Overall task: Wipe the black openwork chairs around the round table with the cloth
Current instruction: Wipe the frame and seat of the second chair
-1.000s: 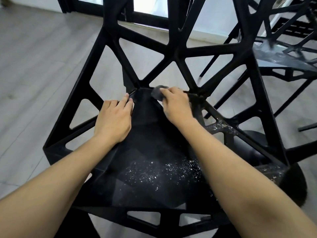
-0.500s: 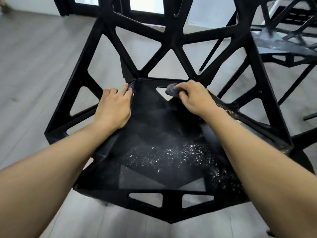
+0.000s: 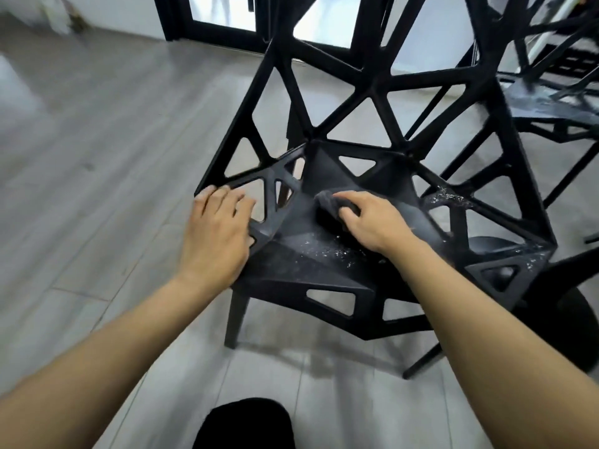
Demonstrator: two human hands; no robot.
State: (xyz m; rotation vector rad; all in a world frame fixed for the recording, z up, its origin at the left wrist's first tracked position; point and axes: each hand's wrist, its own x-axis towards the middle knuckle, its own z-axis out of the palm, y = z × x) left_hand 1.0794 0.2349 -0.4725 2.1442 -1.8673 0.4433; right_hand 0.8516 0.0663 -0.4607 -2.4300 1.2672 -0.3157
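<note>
Grey plank floor [image 3: 97, 150] fills the left side. The left hand [image 3: 217, 234] lies on the left edge of the black openwork chair [image 3: 376, 82], fingers fairly straight and spread over the frame, gripping nothing that can be seen. On the seat just right of it, the right hand [image 3: 372, 222] curls its fingers round a dark grey cloth [image 3: 327, 202], pressing it onto the seat's middle. White specks [image 3: 327, 252] dot the seat near the wrist. A second chair [image 3: 551, 102] stands far right

Black openwork chair [image 3: 382, 92], white specks on seat; dark grey cloth [image 3: 327, 202]; grey wood-grain floor [image 3: 113, 157].
</note>
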